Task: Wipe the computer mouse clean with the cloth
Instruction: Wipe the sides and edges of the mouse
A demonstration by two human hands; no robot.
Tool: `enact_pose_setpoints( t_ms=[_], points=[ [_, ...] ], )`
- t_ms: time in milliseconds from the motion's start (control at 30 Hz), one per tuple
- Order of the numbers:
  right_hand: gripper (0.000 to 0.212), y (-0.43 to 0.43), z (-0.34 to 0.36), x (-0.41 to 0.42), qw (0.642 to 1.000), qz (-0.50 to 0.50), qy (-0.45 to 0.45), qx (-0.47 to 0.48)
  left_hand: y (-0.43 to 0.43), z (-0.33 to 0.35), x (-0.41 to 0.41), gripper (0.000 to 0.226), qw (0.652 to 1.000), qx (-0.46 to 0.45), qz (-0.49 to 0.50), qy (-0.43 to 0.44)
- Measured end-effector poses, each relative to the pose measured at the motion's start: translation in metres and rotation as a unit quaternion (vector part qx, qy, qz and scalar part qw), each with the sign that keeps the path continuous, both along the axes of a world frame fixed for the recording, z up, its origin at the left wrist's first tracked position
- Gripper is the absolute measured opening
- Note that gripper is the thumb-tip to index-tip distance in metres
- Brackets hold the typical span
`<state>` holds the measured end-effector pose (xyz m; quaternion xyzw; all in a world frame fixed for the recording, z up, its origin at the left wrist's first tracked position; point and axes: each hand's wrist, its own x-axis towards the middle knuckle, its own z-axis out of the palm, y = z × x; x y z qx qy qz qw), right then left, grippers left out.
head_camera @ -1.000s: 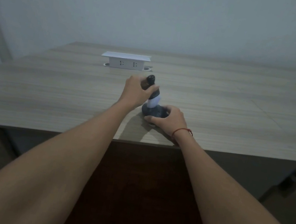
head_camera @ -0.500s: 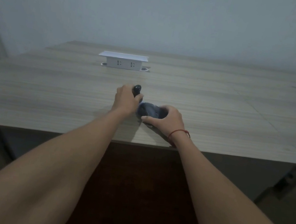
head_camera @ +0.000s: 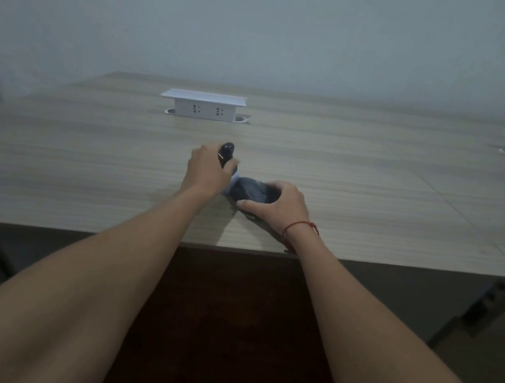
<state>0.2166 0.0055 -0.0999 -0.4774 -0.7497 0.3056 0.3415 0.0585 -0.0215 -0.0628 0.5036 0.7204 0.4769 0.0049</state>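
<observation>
- Compared with half a second ago, the dark spray bottle held in the left hand is seen raised a little and tipped toward the right, so that more of its top and a pale band below it are shown.
- A second ago the bottle was lifted higher and stood more upright over the mouse; it is now kept low, just beside the mouse.
- The computer mouse is kept on the table near the front edge, in the same spot as before, steadied by the right hand.
- The left fingers are closed around the bottle's body; the right fingers are curled over the mouse's far and right side, with the thumb pressed along its near edge.
- It is judged that wetting is being done or finished, and that wiping is not yet begun.
- No cloth can be clearly made out; a pale patch between the hands cannot be identified.
- No brand, label or writing can be read; a white socket box is seen well behind.
</observation>
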Motion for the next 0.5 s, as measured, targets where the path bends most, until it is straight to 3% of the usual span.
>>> enact_pose_setpoints(
  t_ms=[133,333,500],
  points=[
    [0.061,0.001,0.0,0.0,1.0,0.0,0.001,0.0,-0.001,0.013,0.013,0.029,0.996,0.067,-0.047,-0.019],
    [0.058,-0.001,0.0,0.001,1.0,0.008,0.007,0.002,0.007,0.021,0.016,0.025,0.994,-0.048,-0.045,0.083],
    [0.064,0.003,-0.004,-0.001,1.0,0.006,0.016,-0.008,0.018,0.034,0.031,0.028,0.99,-0.007,-0.107,0.088]
  ],
)
